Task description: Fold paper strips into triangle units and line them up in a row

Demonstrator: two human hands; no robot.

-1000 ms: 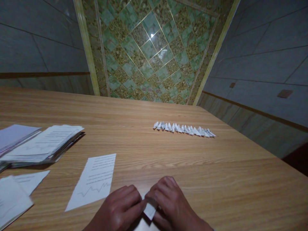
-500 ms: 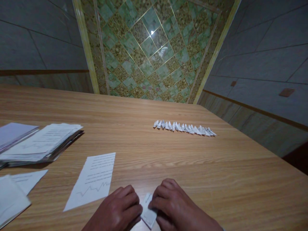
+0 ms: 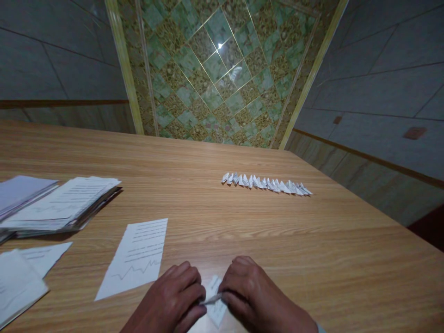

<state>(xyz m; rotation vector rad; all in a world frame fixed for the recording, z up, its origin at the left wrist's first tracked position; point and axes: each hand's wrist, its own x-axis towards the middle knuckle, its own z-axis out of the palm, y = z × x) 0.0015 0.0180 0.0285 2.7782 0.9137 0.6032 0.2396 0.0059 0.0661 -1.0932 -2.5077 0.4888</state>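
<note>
A small folded piece of white paper (image 3: 217,312) with printed lines is between my hands at the near side of the table. My left hand (image 3: 175,296) pinches its left side between thumb and fingers. On its right side, my right hand (image 3: 251,293) grips it the same way. A raised flap or edge runs across the paper from one hand to the other. My fingers hide the paper's outer ends. Left of my hands lies a flat printed sheet (image 3: 138,254) with a zigzag line drawn across its lower part.
A row of small folded paper pieces (image 3: 265,183) stands farther back on the wooden table (image 3: 312,259). To the left is a stack of printed papers (image 3: 69,203) beside a lilac-coloured pile (image 3: 22,192). More loose sheets (image 3: 21,291) overlap at the lower left.
The folded paper lay flatter before; now a flap or edge stands up across its middle between my fingers. Both hands have stayed in nearly the same place.
</note>
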